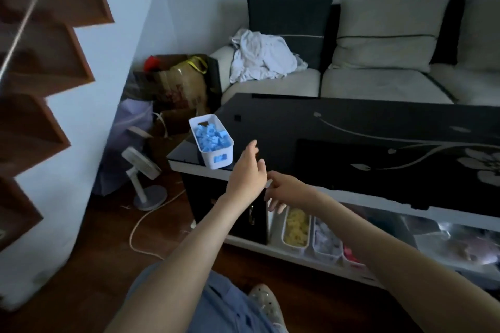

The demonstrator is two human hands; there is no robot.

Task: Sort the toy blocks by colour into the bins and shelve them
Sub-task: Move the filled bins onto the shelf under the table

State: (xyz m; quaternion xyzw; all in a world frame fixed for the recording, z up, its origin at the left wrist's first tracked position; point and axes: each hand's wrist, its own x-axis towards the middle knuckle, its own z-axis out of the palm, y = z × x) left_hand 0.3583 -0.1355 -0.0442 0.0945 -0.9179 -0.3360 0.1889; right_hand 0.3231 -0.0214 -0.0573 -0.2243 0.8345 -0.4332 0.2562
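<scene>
Lap: blue woven garment (216, 303) at the bottom edge, with a pale dotted shoe (266, 303) beside it on dark wood floor.
Left hand (247, 173): bare, fingers straight and relaxed, grasping nothing; it hovers at the table's left front corner, just short of the blue bin and not touching it.
Right hand (286, 192): bare, fingers hanging loose and downward, holding nothing, in front of the table's front edge.
Shelf bins (311, 227): 3 narrow white plastic tubs side by side under the table top, long axes running front to back; they hold yellow blocks (296, 227), greyish-white blocks (326, 242) and red blocks (350, 254).
Table (351, 121): glossy black glass top with pale flower and vine print, white rim.
Blue bin (207, 158): white rectangular plastic tub on the table's left front corner, long axis pointing away and slightly left, slotted short end toward the camera.
Contents: pale blue blocks (211, 138), heaped.
Fan (142, 163): white, round base, on the floor left of the table.
Sofa (378, 84): cream cushions behind the table, crumpled white cloth (259, 59) on its left seat.
</scene>
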